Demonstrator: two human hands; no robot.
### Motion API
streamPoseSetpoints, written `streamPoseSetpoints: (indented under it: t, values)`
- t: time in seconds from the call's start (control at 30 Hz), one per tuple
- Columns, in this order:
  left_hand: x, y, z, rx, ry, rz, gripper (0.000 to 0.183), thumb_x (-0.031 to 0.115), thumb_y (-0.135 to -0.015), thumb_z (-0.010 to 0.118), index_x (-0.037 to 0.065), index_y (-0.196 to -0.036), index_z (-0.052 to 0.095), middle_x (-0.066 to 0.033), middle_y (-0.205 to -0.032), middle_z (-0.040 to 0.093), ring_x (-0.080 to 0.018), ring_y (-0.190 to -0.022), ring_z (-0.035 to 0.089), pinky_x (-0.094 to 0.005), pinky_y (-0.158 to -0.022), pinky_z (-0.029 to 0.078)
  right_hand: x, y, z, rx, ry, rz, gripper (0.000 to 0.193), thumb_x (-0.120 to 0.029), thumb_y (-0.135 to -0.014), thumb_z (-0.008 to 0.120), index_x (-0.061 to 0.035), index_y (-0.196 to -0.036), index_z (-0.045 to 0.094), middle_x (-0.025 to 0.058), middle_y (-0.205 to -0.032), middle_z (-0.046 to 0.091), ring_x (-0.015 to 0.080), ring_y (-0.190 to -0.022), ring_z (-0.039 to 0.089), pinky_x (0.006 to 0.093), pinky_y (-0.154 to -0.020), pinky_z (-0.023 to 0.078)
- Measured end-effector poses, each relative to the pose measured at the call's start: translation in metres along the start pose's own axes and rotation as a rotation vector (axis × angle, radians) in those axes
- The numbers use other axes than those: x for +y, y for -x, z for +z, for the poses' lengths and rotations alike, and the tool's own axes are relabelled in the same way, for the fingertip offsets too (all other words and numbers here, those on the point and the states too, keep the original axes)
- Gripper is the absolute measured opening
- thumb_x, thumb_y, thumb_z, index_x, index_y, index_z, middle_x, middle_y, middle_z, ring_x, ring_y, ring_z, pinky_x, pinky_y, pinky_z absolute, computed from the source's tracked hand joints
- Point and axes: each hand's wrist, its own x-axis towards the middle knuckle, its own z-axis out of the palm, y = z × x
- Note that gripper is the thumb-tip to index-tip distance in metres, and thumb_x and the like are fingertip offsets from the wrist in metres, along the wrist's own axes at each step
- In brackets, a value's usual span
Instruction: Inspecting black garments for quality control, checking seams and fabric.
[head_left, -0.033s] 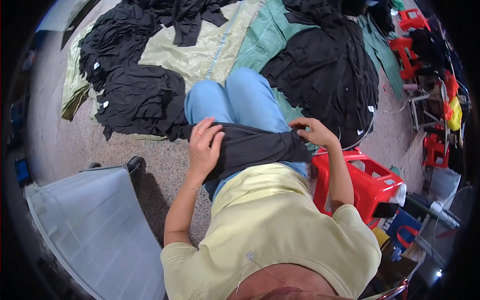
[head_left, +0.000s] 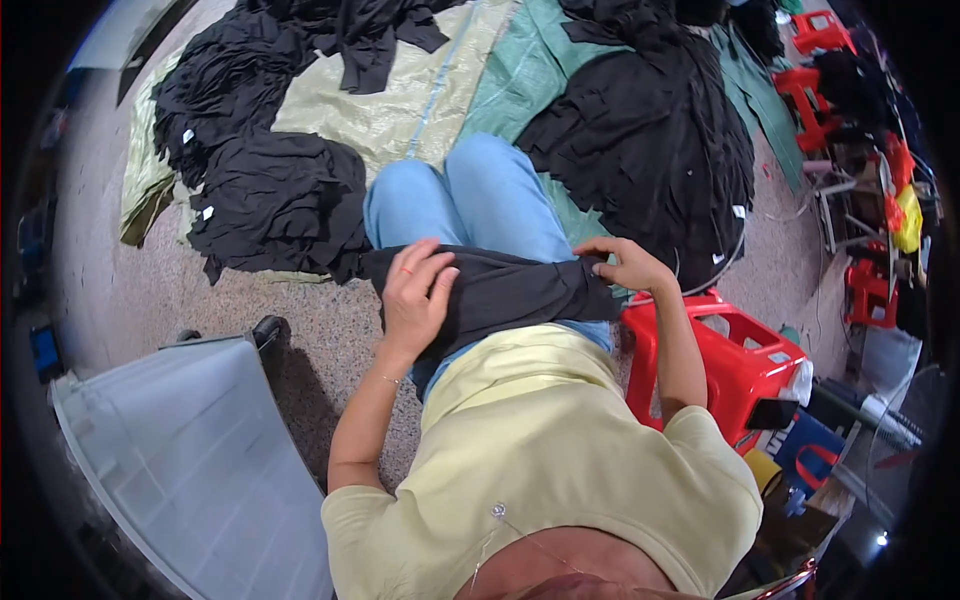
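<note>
Across my lap, over light blue jeans, lies a black garment (head_left: 510,292) folded into a wide band. My left hand (head_left: 416,298) rests on its left part, fingers extended and thumb apart, not gripping. At the opposite end, my right hand (head_left: 637,270) has thumb and forefinger closed on the upper right corner of the black cloth. The cloth's left end meets a heap of black garments (head_left: 280,200) beside my knee, and where one stops and the other begins I cannot tell.
Another large black garment pile (head_left: 650,150) lies ahead right, on green sheeting (head_left: 520,70); pale yellow woven sheeting (head_left: 340,115) spreads in between. A red plastic stool (head_left: 715,350) stands by my right arm. To my left is a translucent plastic bin (head_left: 190,430).
Both hands keep nearly the same places on the black garment. The whole view has shifted very slightly.
</note>
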Motion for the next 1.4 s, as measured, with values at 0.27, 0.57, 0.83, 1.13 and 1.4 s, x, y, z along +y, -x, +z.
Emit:
streamPoseSetpoints:
  t: [0.27,0.57,0.83,1.13,1.4]
  values:
    - [0.068,-0.009,0.038,-0.247,0.244,0.084,0.02,0.011,-0.079,0.076,0.001,-0.096,0.071,-0.0118,-0.092,0.07,-0.0284,-0.085,0.066,-0.036,-0.076,0.053,-0.011,0.007,-0.023,0.347,0.277,-0.052,0.012,-0.005,-0.072,0.074,-0.005,-0.084,0.07,0.0087,-0.097,0.07,0.0302,-0.098,0.064,0.0389,-0.085,0.049]
    - [0.069,0.005,0.035,-0.461,-0.031,0.0,0.041,0.036,-0.066,0.083,0.009,-0.088,0.063,-0.0058,-0.086,0.058,-0.0262,-0.086,0.059,-0.0393,-0.074,0.048,-0.049,0.016,-0.011,-0.081,0.635,-0.303,0.026,-0.003,-0.072,0.071,-0.0127,-0.095,0.068,0.0052,-0.134,0.058,0.0293,-0.13,0.048,0.0421,-0.107,0.039]
    - [0.05,0.019,0.014,-0.22,-0.301,-0.022,0.045,0.023,-0.072,0.079,0.005,-0.109,0.061,-0.0093,-0.111,0.059,-0.0292,-0.101,0.055,-0.0416,-0.083,0.044,-0.107,0.003,-0.046,1.015,0.654,-0.68,0.023,0.006,-0.064,0.065,-0.0029,-0.083,0.058,0.0105,-0.106,0.068,0.0315,-0.094,0.064,0.0387,-0.083,0.046]
    - [0.066,-0.005,-0.098,-0.169,1.196,-0.791,0.036,0.015,-0.1,0.054,-0.011,-0.125,0.057,-0.0163,-0.119,0.066,-0.018,-0.103,0.066,-0.0295,-0.092,0.051,-0.109,-0.004,-0.028,1.086,0.082,-0.777,0.019,0.013,-0.083,0.061,0.0005,-0.097,0.057,0.0162,-0.099,0.068,0.0198,-0.077,0.066,0.0263,-0.066,0.053]
    - [0.038,-0.037,-0.012,0.153,0.175,-0.185,0.026,0.011,-0.089,0.067,0.003,-0.114,0.062,-0.0127,-0.104,0.066,-0.0283,-0.094,0.062,-0.0346,-0.084,0.048,-0.144,-0.009,-0.017,1.081,0.037,-0.752,0.015,0.013,-0.081,0.064,0.0023,-0.091,0.059,0.0149,-0.097,0.07,0.0179,-0.078,0.067,0.0243,-0.066,0.053]
